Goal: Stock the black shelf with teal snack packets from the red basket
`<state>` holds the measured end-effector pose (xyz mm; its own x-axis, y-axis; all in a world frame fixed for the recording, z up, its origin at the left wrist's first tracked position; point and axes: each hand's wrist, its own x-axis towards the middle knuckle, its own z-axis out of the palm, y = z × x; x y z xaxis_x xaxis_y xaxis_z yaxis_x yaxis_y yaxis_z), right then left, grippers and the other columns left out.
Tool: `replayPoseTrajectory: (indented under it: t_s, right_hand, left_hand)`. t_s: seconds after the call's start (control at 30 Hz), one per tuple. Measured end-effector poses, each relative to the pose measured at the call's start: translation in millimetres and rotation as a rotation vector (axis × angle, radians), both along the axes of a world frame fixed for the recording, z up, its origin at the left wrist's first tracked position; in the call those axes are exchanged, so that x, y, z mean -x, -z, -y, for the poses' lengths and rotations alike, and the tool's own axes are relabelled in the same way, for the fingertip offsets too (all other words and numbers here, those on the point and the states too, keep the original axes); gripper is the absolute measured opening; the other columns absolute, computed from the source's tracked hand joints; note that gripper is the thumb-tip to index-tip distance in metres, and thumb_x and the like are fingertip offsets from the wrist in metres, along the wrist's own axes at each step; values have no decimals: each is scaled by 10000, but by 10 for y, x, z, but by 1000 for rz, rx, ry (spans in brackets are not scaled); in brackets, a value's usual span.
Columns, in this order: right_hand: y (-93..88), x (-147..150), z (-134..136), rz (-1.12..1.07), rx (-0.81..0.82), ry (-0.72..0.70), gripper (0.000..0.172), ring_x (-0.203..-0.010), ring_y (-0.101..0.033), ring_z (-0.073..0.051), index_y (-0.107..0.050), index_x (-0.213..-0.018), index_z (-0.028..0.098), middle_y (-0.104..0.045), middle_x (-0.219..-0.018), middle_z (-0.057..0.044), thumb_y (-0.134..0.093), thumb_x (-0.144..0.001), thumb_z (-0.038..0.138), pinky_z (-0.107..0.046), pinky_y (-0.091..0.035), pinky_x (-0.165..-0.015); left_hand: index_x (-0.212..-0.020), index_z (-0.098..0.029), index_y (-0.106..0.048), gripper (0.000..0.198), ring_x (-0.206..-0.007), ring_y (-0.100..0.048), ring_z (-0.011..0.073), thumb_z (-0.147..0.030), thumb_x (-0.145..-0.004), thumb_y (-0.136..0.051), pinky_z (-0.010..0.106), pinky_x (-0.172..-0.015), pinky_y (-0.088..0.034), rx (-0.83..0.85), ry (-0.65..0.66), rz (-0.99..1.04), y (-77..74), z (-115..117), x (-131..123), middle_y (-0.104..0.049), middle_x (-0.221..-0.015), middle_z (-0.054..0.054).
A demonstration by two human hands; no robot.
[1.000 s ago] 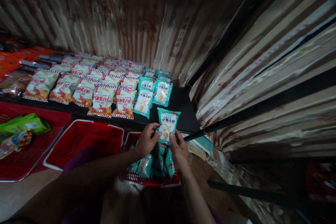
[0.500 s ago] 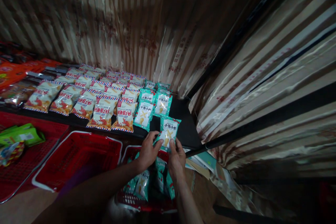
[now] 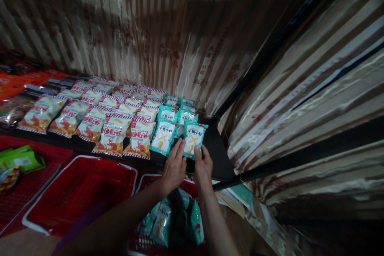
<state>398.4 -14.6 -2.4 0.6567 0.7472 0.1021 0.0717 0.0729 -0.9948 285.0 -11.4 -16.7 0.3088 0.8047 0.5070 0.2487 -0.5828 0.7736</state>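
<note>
The right hand point(image 3: 203, 168) pinches the lower edge of a teal packet point(image 3: 194, 137), thumb pressed on its printed face and the other fingers tucked out of sight beneath. The left hand point(image 3: 175, 168) has its grip spread: the fingers are stretched nearly straight, and their tips rest on the packet's lower left corner without closing round it. The packet lies face up and slightly tilted near the front edge of a black shelf point(image 3: 215, 150), at the front of the right-hand column of like packets. Touching it on the left is a second teal packet point(image 3: 163, 137), with more of the same stacked in rows behind both. Further left, rows of red-and-white packets point(image 3: 112, 138) overlap across the shelf towards a striped wall covering point(image 3: 150, 28). Below the wrists a red basket point(image 3: 146, 180) holds a heap of teal packets point(image 3: 162, 220). Just beside it on the left stands another red basket point(image 3: 90, 184), and a green packet point(image 3: 22, 161) lies on red mesh at the far left.
</note>
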Motion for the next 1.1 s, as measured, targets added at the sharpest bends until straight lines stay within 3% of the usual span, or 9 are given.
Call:
replayPoseTrajectory:
  t_s: [0.2, 0.57, 0.9, 1.1]
  right_hand:
    - [0, -29, -157, 49, 21, -18, 636, -968, -633, -236, -586, -1205, 144, -683, -1099, -109, -614, -714, 547, -377, -480, -883]
    - [9, -5, -310, 93, 50, 9, 641, -970, -627, -242, -595, -1185, 125, -677, -1104, -128, -584, -710, 556, -359, -479, -861]
    - [52, -38, -313, 418, 158, 38, 660, -1053, -596, -286, -550, -1236, 122, -632, -1175, -174, -452, -775, 584, -420, -434, -923]
    - [44, -15, -281, 558, 105, 77, 654, -1179, -514, -281, -436, -1349, 149, -549, -1296, -171, -436, -811, 522, -445, -386, -985]
  left_hand:
    - [-1415, -111, -329, 548, -1431, -140, 243, -119, -867, -331, 466, -1156, -229, 5, -7, -82, -18, -31, -18, -175, -1544, 144]
    - [-1420, -89, -313, 575, -1437, -74, 254, -94, -846, -330, 489, -1164, -200, 7, 11, -125, 20, -57, -41, -151, -1546, 155]
    - [-1436, -90, -283, 602, -1430, -138, 251, -111, -839, -359, 475, -1161, -217, 24, -7, -150, 47, -69, -27, -169, -1543, 151]
    - [-1426, -96, -302, 590, -1433, -130, 243, -90, -837, -341, 473, -1158, -230, -16, -33, -161, 70, -60, -38, -174, -1542, 154]
